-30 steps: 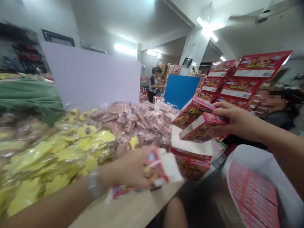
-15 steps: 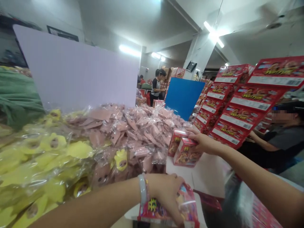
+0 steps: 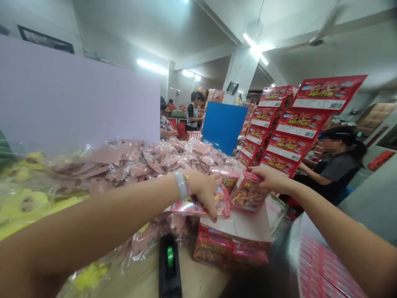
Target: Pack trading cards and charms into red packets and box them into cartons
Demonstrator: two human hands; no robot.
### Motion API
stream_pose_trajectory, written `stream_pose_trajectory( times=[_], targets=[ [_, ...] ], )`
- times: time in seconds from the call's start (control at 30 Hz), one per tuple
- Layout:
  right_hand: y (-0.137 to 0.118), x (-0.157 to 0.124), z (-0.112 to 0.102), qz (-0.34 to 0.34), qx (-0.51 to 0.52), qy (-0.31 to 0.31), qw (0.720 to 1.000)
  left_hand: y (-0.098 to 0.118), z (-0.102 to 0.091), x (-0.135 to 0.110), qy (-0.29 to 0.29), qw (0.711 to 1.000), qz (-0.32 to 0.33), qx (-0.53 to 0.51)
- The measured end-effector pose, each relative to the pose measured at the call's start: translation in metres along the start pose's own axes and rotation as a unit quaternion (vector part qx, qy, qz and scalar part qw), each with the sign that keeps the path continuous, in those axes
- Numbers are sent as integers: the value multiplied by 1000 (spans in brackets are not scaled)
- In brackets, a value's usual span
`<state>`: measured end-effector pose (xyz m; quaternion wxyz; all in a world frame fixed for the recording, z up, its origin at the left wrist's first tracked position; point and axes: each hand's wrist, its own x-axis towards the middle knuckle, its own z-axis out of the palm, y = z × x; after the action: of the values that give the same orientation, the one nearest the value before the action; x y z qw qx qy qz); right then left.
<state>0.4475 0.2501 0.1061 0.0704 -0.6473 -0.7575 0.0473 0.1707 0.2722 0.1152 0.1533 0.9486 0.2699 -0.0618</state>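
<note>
My left hand [image 3: 203, 189], a pale bangle on its wrist, is closed on a flat red printed packet [image 3: 198, 206] and holds it above a stack of red boxes [image 3: 228, 248]. My right hand [image 3: 271, 179] grips small red boxes [image 3: 248, 193] just to the right of it, over a white sheet [image 3: 245, 223] that lies on the stack. The two hands are close together, almost touching.
A heap of pink items in clear wrappers [image 3: 149, 161] and yellow ones [image 3: 25, 203] fills the table on the left. A black tape dispenser [image 3: 169, 265] lies at the front. A tall stack of red cartons [image 3: 294, 124] rises on the right, with a seated person [image 3: 335, 165] behind it.
My left hand has lifted the red packet up and forward to the boxes. My right hand has stayed on the small red boxes, lowered onto the white sheet. The view has swung right.
</note>
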Motion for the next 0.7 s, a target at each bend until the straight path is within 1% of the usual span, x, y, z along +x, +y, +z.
stream_pose_trajectory(
  times=[0.07,0.13,0.23,0.33,0.5,0.6,0.7],
  targets=[
    [4,1,-2,17,5,-4,1000,1,2,19,-40,999,-34,-6],
    [4,1,-4,32,1,-6,999,1,10,28,-56,997,-52,-19],
    [0,1,-8,46,-22,-12,999,-1,21,27,-77,995,-69,-8],
    [-5,2,-10,48,-44,-23,998,-7,27,26,-112,990,-85,21],
    [-8,-2,-10,40,-83,-33,995,-15,29,28,-122,989,-81,11],
    [-13,-4,-10,33,-123,-30,991,-13,28,29,-123,988,-91,19],
    [-19,-1,-10,43,-176,-20,983,-9,27,30,-127,988,-90,-6]
  ],
)
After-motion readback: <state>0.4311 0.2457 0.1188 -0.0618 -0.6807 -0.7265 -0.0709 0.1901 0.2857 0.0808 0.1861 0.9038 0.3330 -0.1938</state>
